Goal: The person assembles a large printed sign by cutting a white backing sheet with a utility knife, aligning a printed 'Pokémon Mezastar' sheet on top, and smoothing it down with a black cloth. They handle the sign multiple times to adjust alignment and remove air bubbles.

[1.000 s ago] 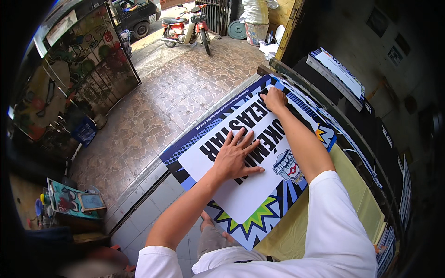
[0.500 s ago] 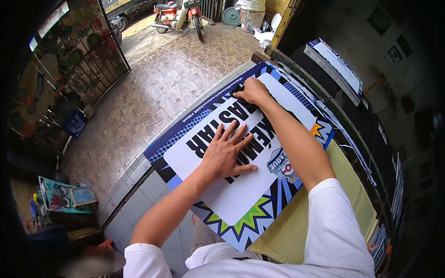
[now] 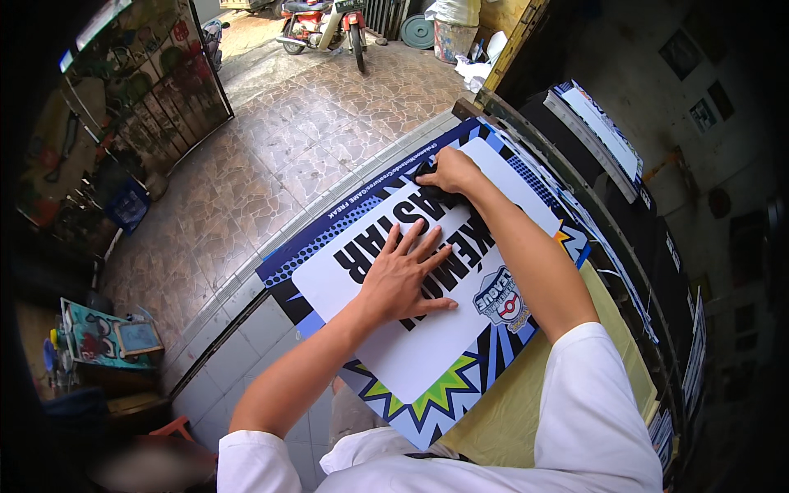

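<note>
A large printed board with a white panel, bold black lettering, a blue patterned border and a green starburst lies slanted in front of me. My left hand rests flat on the middle of its white panel, fingers spread. Farther up, near the board's far edge, my right hand is closed on a dark, crumpled black cloth and presses it against the printed surface. My fingers and the black lettering beneath partly hide the cloth's outline.
A yellowish sheet lies under the board on the right. More printed boards are stacked at the far right. A red motorbike and a bucket stand beyond the tiled floor. A metal gate is at the left.
The view has shifted slightly. My right hand has moved a little along the board's far edge with the black cloth. The left hand stays flat in the same place.
</note>
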Motion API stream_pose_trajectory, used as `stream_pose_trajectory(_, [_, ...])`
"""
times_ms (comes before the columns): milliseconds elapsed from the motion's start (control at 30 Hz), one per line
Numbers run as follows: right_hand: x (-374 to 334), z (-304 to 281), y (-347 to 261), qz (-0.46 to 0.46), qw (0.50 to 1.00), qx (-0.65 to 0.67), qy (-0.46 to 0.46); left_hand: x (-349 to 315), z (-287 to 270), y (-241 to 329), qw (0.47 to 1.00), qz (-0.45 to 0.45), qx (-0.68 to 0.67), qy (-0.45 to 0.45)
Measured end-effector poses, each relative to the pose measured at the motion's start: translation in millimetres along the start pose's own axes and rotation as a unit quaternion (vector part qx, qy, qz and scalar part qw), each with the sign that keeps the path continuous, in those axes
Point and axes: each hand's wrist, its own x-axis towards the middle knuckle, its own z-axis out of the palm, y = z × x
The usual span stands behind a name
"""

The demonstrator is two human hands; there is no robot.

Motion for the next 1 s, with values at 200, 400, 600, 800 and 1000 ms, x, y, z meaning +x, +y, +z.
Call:
stream_pose_trajectory(200, [5, -12, -18, 0.074, 0.995, 0.027, 0.059, 2, 4, 4, 1.000, 0.000, -0.002, 0.001])
stream_pose_trajectory(400, [-7, 6, -5, 0.022, 0.998, 0.024, 0.048, -2, 4, 2, 1.000, 0.002, -0.006, 0.010])
stream_pose_trajectory(600, [-5, 4, -17, 0.084, 0.981, 0.068, 0.158, 0, 6, 6, 1.000, 0.009, -0.004, 0.015])
stream_pose_trajectory(800, [-38, 35, -15, 0.014, 0.969, 0.104, 0.223, -1, 2, 6, 1.000, -0.002, 0.010, -0.003])
stream_pose_trajectory(1000, [-113, 46, 70, 0.096, 0.958, 0.107, 0.248, 1, 2, 10, 1.000, -0.002, 0.016, 0.001])
